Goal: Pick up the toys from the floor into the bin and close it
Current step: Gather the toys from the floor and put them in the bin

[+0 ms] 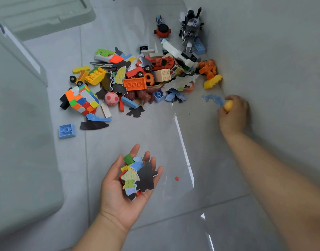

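1. A grey tiled floor (155, 134) meets a plain grey wall (273, 51) on the right. Bright streaks of light reflect on the tiles.
2. The pale grey-green bin (19, 142) fills the left edge of the view. Its lid (41, 13) lies on the floor at the top left, off the bin.
3. The toy pile (137, 77) sits on the floor between the bin and the wall, reaching the wall on its right side. It holds bricks, cars, flat puzzle shapes, a twisted colour cube (82, 99) and a pink ball (111, 98).
4. A blue brick (67, 130) lies alone just in front of the pile, on the bin side.
5. The left hand (126, 185) is held palm up low in the middle of the view, forearm coming from the bottom edge. Its fingers are spread and only lightly cupped, not curled over anything.
6. On that palm rests a stack of puzzle pieces (137, 176), some printed side up and one showing its black back, with a green block (128, 159) near the fingertips.
7. The right arm stretches forward along the wall, its hand turned back-up.
8. The right hand (233, 115) has its fingers curled round a yellow-orange ball (228, 105), gripping it near the foot of the wall.
9. A blue dolphin piece (214, 99) lies flat just beside that hand, its tail by the ball.
10. A small red bit (177, 178) lies on the floor to the right of the left hand.
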